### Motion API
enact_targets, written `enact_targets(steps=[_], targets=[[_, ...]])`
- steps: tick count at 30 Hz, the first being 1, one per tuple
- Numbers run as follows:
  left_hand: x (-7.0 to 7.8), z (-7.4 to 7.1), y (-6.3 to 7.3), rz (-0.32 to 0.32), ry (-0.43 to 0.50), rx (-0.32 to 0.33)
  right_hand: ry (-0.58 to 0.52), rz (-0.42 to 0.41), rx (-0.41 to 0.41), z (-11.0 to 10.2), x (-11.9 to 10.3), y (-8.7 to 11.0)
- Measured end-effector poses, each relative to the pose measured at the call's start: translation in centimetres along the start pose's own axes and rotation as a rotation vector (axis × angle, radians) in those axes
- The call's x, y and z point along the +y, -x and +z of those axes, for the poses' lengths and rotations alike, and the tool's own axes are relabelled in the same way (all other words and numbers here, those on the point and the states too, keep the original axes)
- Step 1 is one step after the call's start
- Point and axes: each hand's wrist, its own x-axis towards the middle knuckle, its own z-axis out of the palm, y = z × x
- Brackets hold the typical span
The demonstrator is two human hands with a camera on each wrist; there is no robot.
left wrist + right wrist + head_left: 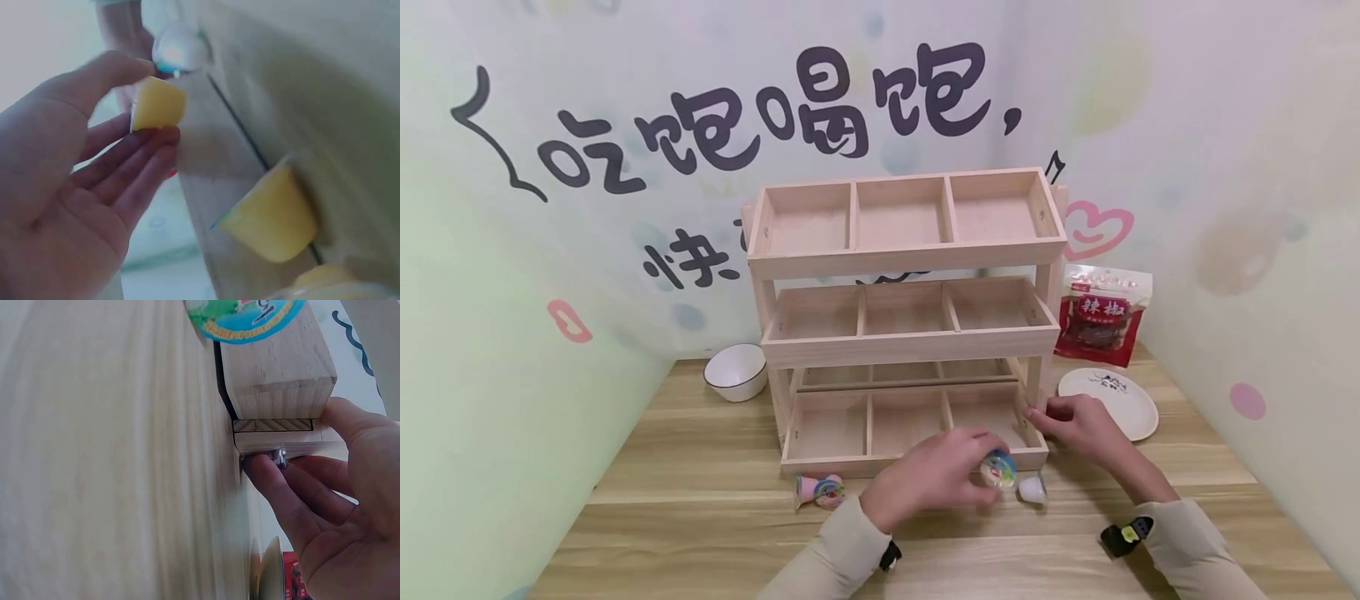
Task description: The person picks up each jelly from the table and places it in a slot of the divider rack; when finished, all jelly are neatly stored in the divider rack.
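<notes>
My left hand [936, 475] pinches a small jelly cup [998, 469] with a printed blue and green lid, in front of the rack's bottom tier. Yellow jelly [160, 106] shows through its clear wall in the left wrist view. My right hand [1078, 421] grips the right end of the bottom tier of the wooden rack [913, 458]. In the right wrist view, its thumb and fingers lie on either side of the wood, beside a metal fastener [280, 458]. A pale jelly cup [1032, 490] lies on its side on the table, just right of the held one.
More jelly cups, one of them pink [807, 490], lie before the rack's left end. A white bowl [735, 372] stands at the rack's left. To its right are an oval white plate [1138, 408] and a red snack bag [1103, 315] against the wall.
</notes>
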Motion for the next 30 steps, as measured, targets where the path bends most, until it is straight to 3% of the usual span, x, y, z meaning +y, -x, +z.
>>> enact_targets(steps=[2, 5, 10, 14, 18, 21, 30], targets=[[-0.6, -0.5, -0.8, -0.001, 0.101, 0.013, -0.003, -0.001, 0.002, 0.0, 0.0, 0.1], [-1.6, -1.0, -2.0, -0.007, 0.180, 0.037, -0.004, -0.013, 0.005, 0.0, 0.1, 0.1], [-3.0, -1.5, -3.2, -0.099, 0.225, 0.045, -0.014, -0.018, 0.004, 0.1, 0.3, 0.1], [-3.6, -1.6, -3.6, -0.176, 0.121, 0.021, -0.020, -0.008, 0.003, 0.1, 0.3, 0.1], [-3.9, -1.6, -4.1, -0.210, -0.068, 0.005, -0.025, -0.001, -0.001, 0.1, 0.3, 0.0], [-4.2, -1.5, -4.4, -0.232, -0.150, -0.005, -0.023, -0.005, -0.008, 0.0, 0.3, -0.1], [-4.8, -1.2, -4.5, -0.284, -0.206, -0.081, -0.032, -0.003, 0.000, 0.1, 0.2, -0.1]])
